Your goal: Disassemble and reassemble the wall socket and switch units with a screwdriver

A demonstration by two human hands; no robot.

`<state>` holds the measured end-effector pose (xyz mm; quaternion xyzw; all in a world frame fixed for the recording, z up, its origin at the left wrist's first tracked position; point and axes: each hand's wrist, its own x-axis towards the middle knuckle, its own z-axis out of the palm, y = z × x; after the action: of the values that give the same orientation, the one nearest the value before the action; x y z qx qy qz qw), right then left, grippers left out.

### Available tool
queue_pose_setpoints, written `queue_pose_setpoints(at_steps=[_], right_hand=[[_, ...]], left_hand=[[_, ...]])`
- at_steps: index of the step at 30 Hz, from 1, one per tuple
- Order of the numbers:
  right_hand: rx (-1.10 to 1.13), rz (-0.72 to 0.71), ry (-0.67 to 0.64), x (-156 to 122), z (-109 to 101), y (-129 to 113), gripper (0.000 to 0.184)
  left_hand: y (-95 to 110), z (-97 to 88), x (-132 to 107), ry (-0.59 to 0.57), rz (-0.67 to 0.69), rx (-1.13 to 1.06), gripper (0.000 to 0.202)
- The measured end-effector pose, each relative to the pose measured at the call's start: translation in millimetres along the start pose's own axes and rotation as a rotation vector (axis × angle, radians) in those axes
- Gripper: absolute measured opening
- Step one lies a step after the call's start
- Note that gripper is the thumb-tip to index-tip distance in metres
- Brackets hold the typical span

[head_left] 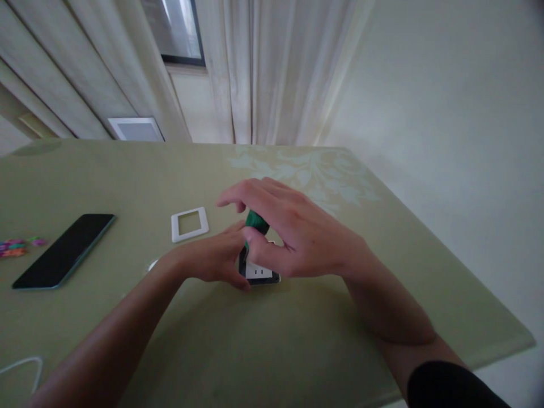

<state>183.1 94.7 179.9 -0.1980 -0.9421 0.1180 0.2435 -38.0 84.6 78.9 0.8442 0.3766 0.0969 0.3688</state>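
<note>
A wall socket [260, 273] with a white face and dark body lies on the green table [297, 340]. My left hand [212, 259] grips its left side with curled fingers. Above it, my right hand [293, 229] is closed round the green handle of a screwdriver [256, 221], which stands upright on the socket. The tool's shaft is hidden by my fingers. A white square socket frame [189, 224] lies apart, to the left of my hands.
A dark phone [63, 250] lies face up at the left, with small colourful bits [19, 247] beside it. A white cable [23, 368] curls at the near left edge. Curtains [272, 68] hang behind the table.
</note>
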Motion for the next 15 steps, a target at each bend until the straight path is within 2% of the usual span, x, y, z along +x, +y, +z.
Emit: queue_pose_setpoints(at_steps=[1, 3, 4, 5, 7, 9, 10, 13, 15], right_hand=[[-0.075, 0.073, 0.026, 0.2, 0.4, -0.1, 0.026], [-0.204, 0.230, 0.061, 0.7, 1.2, -0.1, 0.031], [-0.215, 0.265, 0.056, 0.7, 1.0, -0.1, 0.032], [-0.181, 0.248, 0.038, 0.5, 0.4, -0.3, 0.028], [-0.032, 0.100, -0.018, -0.5, -1.6, -1.2, 0.022], [0.085, -0.047, -0.066, -1.4, -3.3, -2.4, 0.028], [0.098, -0.077, -0.075, -1.5, -3.4, -2.8, 0.028], [0.056, -0.026, -0.061, -0.6, -1.5, -3.2, 0.022], [0.078, 0.004, -0.051, 0.0, 0.0, -3.2, 0.023]], left_hand=[[0.1, 0.2, -0.1, -0.008, -0.007, 0.008, 0.078], [0.9, 0.2, -0.1, -0.009, -0.017, 0.039, 0.089], [1.8, -0.1, -0.3, -0.004, -0.020, 0.055, 0.094], [3.1, -0.8, -0.6, -0.002, -0.021, 0.066, 0.094], [5.7, -2.4, -2.1, -0.021, -0.012, 0.068, 0.084], [7.3, -3.7, -4.4, -0.030, -0.009, 0.055, 0.070], [7.4, -3.8, -5.5, -0.031, -0.021, 0.042, 0.064], [5.2, -2.1, -7.3, -0.059, -0.068, 0.011, 0.049], [3.6, -0.6, -7.0, -0.057, -0.061, 0.030, 0.050]])
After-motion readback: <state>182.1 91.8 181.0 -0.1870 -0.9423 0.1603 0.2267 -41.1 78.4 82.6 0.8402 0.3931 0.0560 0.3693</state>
